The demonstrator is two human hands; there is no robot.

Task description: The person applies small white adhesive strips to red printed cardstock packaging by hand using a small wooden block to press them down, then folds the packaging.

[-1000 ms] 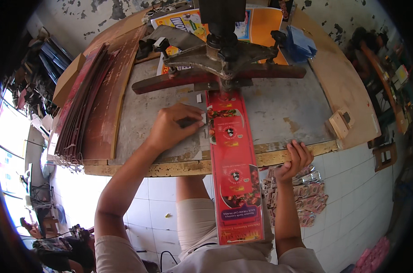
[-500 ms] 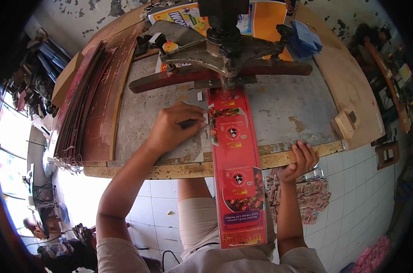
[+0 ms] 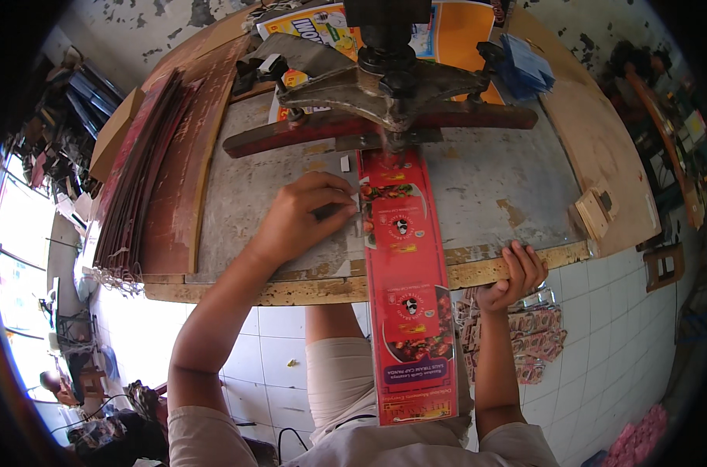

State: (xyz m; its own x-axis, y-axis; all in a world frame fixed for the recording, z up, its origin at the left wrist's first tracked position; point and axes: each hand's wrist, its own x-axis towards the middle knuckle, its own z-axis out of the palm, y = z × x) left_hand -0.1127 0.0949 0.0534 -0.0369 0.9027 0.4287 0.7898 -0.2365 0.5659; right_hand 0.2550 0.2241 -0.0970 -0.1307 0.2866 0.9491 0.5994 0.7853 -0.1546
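A red printed strip (image 3: 408,261) runs from the metal press (image 3: 392,97) at twelve o'clock toward six, overhanging the front of the grey surface (image 3: 489,206). Just off its nine o'clock side, the left hand (image 3: 310,220) has its fingertips at a small pale piece (image 3: 358,200); toward four, the right hand (image 3: 517,276) lies at the surface's edge, fingers bent. Reddish boards (image 3: 147,175) lie between nine and ten, blue sheets (image 3: 528,68) at half past one, a wooden block (image 3: 593,213) at three

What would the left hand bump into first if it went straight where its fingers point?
The left hand points right, so probably the left edge of the long red printed strip, just past the small white piece at the fingertips. Whether hand and strip touch is unclear.
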